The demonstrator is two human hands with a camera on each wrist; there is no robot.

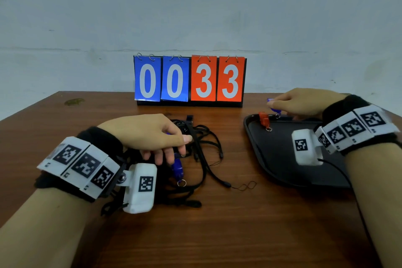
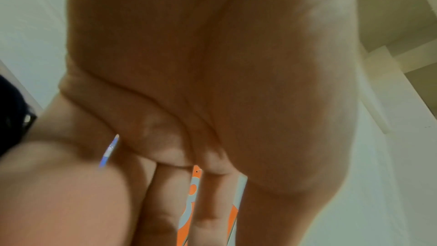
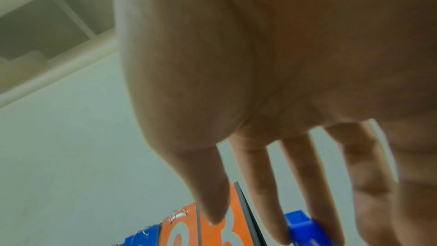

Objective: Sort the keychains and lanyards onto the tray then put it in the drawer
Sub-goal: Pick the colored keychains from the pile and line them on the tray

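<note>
A black tray (image 1: pixel 280 159) lies on the right of the wooden table, with an orange keychain (image 1: pixel 264 120) near its far rim. My right hand (image 1: pixel 300 104) holds a blue keychain (image 1: pixel 274 108) over the tray's far edge; in the right wrist view the blue keychain (image 3: pixel 305 225) sits at the fingertips. A tangle of black lanyards (image 1: pixel 202 150) lies at the table's middle left. My left hand (image 1: pixel 152 135) is over this pile, its fingers curled round another blue keychain (image 1: pixel 178 168) whose metal ring hangs below. The left wrist view shows mostly the palm.
A flip scoreboard (image 1: pixel 190 80) reading 0033 stands at the back of the table (image 1: pixel 217 235) against the wall. A thin cord loop (image 1: pixel 245 186) trails from the lanyards toward the tray. No drawer shows in any view.
</note>
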